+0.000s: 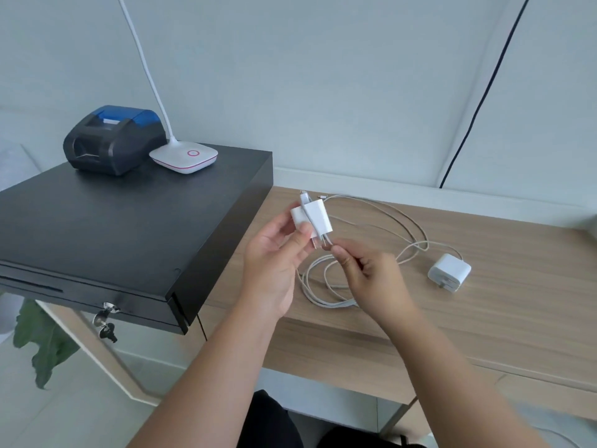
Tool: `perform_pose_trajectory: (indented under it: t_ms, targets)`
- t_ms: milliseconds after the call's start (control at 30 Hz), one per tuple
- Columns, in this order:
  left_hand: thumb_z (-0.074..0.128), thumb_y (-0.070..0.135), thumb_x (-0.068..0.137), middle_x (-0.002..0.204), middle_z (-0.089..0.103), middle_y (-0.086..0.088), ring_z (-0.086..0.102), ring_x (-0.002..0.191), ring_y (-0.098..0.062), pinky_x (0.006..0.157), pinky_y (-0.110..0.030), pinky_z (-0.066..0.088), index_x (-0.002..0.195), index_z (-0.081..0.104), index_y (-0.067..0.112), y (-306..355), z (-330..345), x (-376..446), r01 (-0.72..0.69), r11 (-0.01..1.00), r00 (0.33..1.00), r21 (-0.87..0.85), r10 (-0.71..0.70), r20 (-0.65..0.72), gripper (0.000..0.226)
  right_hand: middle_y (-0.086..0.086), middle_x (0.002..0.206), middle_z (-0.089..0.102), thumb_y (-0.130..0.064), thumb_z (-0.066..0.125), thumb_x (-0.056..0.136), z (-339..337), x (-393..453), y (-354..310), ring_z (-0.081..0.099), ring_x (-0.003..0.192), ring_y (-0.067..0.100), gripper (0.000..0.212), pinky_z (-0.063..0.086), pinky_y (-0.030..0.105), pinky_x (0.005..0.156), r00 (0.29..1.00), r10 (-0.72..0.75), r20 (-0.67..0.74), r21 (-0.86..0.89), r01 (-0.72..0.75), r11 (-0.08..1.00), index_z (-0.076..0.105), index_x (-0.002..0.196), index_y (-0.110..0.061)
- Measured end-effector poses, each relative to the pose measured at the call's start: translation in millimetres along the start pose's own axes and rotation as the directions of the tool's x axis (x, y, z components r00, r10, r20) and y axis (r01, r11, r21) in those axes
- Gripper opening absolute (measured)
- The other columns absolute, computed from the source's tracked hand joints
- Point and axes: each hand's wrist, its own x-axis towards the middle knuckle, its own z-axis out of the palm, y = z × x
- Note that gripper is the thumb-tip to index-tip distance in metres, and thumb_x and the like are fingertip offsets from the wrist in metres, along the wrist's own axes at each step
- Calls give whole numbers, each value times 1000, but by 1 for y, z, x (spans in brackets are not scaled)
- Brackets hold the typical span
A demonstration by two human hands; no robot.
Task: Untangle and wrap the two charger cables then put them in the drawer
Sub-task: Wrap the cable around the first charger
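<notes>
The right hand [366, 274] pinched the cable [326, 287] near the plug; the left hand [274, 257] gripped one charger [311, 218]; wrapping barely begun; second charger [449, 272] untouched; drawer [97, 295] closed.

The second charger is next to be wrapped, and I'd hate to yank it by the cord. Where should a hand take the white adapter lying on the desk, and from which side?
Probably by the white adapter's two broad flat faces, coming from above. Its prongs point toward the desk's near edge and its cable leaves the far end, so both sides between stay free.
</notes>
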Motion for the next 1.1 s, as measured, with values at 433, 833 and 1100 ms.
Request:
perform_pose_trajectory:
  t_ms: [433, 833, 1100]
  targets:
    - [62, 3, 91, 95, 73, 0, 69, 83, -9, 70, -18, 55, 111, 69, 12, -17, 4, 11, 63, 997, 975, 54, -50, -215, 22, 2, 67, 53, -28, 46, 98, -8, -4, -15, 57, 70, 36, 20, 35, 31, 54, 973, -6, 232, -452, 114, 885, 63, 93, -19]
    - [72, 5, 85, 99, 73, 6, 71, 89, -8, 81, -26, 57, 117, 64, 28, -22, -1, 6, -168, 784, 972, 597, 233, -32, 40, 4, 69, 63, -36, 49, 95, -36, 16, -25, 60, 71, 32, 24, 50, 39, 61, 959, -79, 271, -450, 199, 871, 65, 89, -20]
    - [73, 20, 86, 116, 63, 1, 68, 92, -2, 79, -15, 52, 131, 54, 34, -11, -9, 8, -218, 597, 976, 772, 117, 184, 51, -12, 44, 37, -38, 67, 87, -71, 58, -25, 38, 43, 5, 21, 32, 25, 50, 951, -188, 246, -299, 259, 918, 69, 80, -19]
